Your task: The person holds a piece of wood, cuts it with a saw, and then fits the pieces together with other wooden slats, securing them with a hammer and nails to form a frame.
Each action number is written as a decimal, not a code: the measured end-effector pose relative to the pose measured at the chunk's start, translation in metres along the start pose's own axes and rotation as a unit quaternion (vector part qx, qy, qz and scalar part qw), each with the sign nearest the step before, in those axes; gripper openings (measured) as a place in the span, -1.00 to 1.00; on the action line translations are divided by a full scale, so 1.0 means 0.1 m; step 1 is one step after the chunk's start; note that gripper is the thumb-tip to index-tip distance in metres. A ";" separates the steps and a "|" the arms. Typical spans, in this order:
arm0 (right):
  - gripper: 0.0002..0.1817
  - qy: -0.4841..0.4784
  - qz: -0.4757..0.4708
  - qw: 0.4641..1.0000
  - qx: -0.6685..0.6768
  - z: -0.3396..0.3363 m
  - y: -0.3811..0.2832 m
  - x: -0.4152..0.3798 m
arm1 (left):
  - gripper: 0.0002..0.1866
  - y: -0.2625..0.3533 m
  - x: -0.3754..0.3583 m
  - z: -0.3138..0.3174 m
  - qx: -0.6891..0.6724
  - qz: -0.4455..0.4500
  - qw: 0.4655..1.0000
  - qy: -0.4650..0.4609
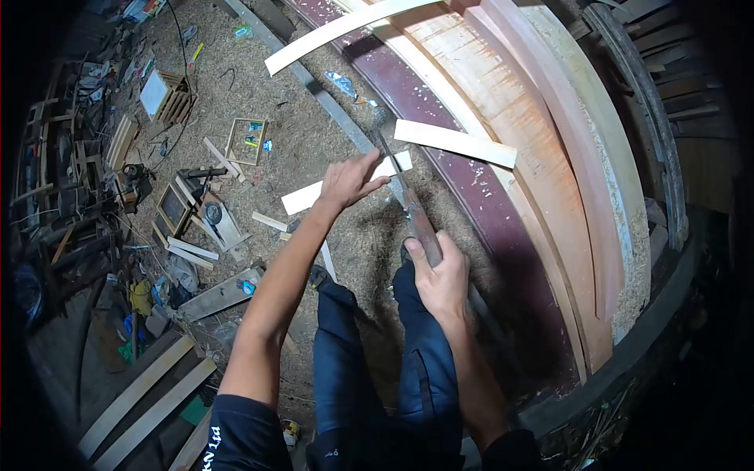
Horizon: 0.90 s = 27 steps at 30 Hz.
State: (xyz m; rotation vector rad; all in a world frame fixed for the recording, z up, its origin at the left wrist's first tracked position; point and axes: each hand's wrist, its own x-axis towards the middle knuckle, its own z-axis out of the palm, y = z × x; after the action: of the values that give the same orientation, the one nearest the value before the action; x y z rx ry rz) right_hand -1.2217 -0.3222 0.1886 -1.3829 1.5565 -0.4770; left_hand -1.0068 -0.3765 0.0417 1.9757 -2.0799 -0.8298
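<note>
My right hand [441, 271] grips the wooden handle of a long tool [400, 188], likely a hatchet or chisel, whose metal shaft runs up and away to a dark head near a short plank. My left hand [351, 180] is spread flat, fingers apart, pressing on a pale wooden strip [302, 198] that lies on the sawdust-covered floor. The tool's shaft crosses just right of that hand. A second pale plank [455, 143] rests against the dark red board [471, 180] beyond the tool. My legs in dark blue trousers show below.
Large curved wooden boards [550, 157] stand at the right. A grey metal bar [330, 106] runs diagonally across the sawdust. Wood offcuts, small frames [247, 141], crates and power tools litter the floor at left. Long pale planks [145, 400] lie at lower left.
</note>
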 end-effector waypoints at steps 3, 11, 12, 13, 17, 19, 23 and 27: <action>-0.62 0.004 -0.054 0.998 0.019 0.09 0.35 -0.06 | -0.50 -0.03 -0.08 0.07 -0.034 -0.020 0.999 0.031; -0.67 0.052 -0.082 0.994 0.047 0.26 0.64 -0.20 | -0.57 -0.04 -0.12 0.10 -0.009 -0.039 0.998 0.051; -0.67 0.053 -0.082 0.994 0.048 0.26 0.66 -0.21 | -0.57 -0.03 -0.11 0.09 -0.014 -0.022 0.998 0.053; -0.67 0.045 -0.073 0.996 0.032 0.24 0.71 -0.23 | -0.57 -0.02 -0.10 0.08 -0.020 -0.004 0.998 0.054; -0.66 0.049 -0.087 0.995 0.027 0.24 0.79 -0.20 | -0.57 0.01 -0.12 0.03 -0.018 -0.048 0.999 -0.010; -0.66 0.050 -0.079 0.995 0.028 0.21 0.74 -0.19 | -0.58 0.02 -0.13 0.05 -0.002 -0.022 0.999 0.024; -0.65 0.040 -0.039 0.998 0.040 0.15 0.45 -0.24 | -0.60 -0.02 -0.15 0.14 0.057 0.036 0.991 0.117; -0.67 0.051 -0.041 0.998 0.017 0.12 0.33 -0.33 | -0.56 0.02 -0.13 0.09 0.035 0.072 0.987 0.140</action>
State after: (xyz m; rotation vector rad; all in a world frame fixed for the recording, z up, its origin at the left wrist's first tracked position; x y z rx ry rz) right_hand -1.2325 -0.2795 0.1699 -1.4195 1.5711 -0.6293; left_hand -1.0108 -0.3612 0.0386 1.8251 -2.0776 -0.4286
